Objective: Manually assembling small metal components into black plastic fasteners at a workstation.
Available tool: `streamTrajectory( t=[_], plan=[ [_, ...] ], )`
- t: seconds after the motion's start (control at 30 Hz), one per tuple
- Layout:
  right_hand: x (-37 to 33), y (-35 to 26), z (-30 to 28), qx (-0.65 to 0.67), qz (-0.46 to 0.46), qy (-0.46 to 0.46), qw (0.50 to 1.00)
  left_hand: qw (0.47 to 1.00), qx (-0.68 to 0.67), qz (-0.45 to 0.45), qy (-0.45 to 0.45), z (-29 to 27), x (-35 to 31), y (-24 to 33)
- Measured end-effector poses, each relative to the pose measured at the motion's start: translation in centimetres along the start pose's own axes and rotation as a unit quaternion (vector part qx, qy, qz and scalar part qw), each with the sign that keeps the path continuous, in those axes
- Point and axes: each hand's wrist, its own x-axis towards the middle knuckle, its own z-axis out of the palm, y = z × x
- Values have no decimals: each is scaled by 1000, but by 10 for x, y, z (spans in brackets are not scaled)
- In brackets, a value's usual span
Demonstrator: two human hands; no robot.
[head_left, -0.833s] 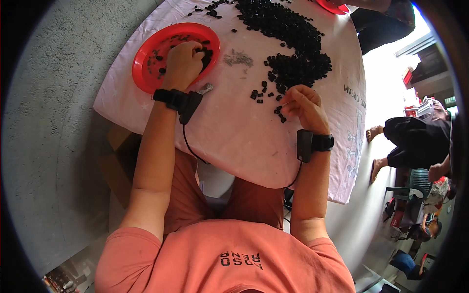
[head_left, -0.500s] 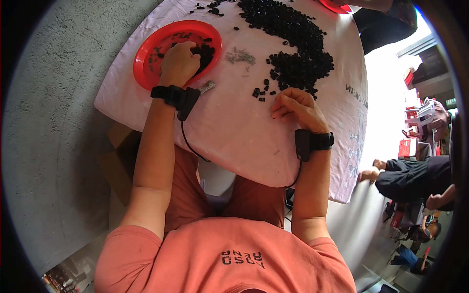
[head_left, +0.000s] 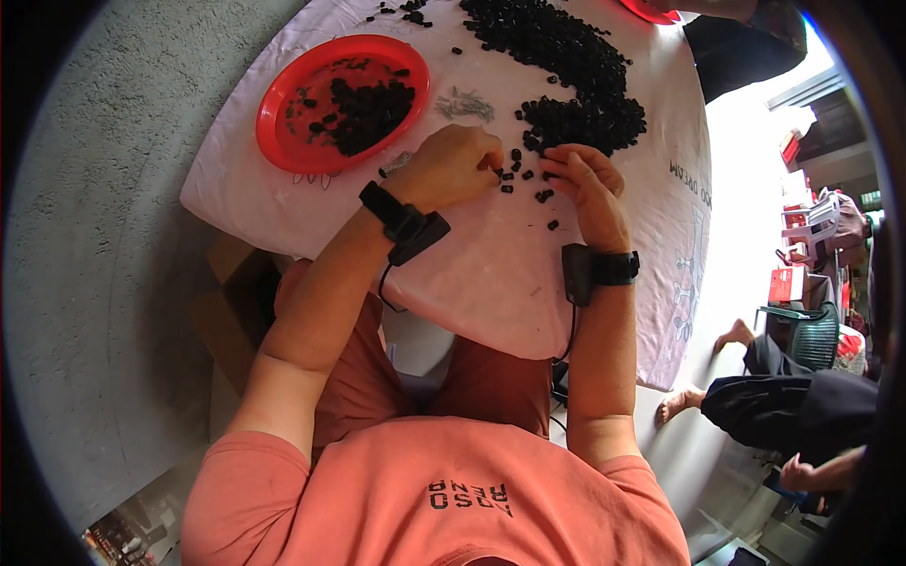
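Note:
My left hand (head_left: pixel 451 168) is over the near middle of the table, its fingers pinched together around a small black piece (head_left: pixel 498 173) that shows only in part. Facing it, my right hand (head_left: pixel 593 187) has its thumb and fingers bent together, with another small black piece (head_left: pixel 547 176) at the tips. Several loose black pieces (head_left: pixel 508 189) lie between the two hands. Beyond them spreads a big pile of the same black pieces (head_left: pixel 585 118). To the left, a red plate (head_left: pixel 274 141) holds a heap of black pieces (head_left: pixel 363 118).
A pink-white cloth (head_left: pixel 453 255) covers the table. Small silvery pins (head_left: pixel 465 106) lie in a bunch right of the plate. A clear crumpled bit (head_left: pixel 397 162) is beside my left wrist. Part of another red dish (head_left: pixel 651 11) shows at the far edge. People stand at the right.
My left hand has left the red plate and come right, near my right hand. More loose black pieces lie between the hands. My right hand has shifted slightly away from me.

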Motion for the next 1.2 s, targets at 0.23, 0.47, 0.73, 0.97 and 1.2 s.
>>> streamTrajectory(
  t=[0.23, 0.47, 0.73, 0.97, 1.2],
  plan=[
    [-5, -11, -9, -45, 97, -82, 991, 999, 35, -29, 13, 8, -2, 0],
    [-2, -5, 3, -44, 14, -16, 999, 996, 25, 22, 85, 26, 4, -5],
    [1, 4, -2, -69, 9, 16, 997, 996, 68, 11, 63, 33, 1, 3],
    [-2, 0, 9, -133, 33, -47, 989, 988, -9, -5, 151, 1, 10, -22],
    [-2, 0, 12, -118, 14, -33, 992, 988, -96, -34, 113, -8, 8, -19]
  ],
)
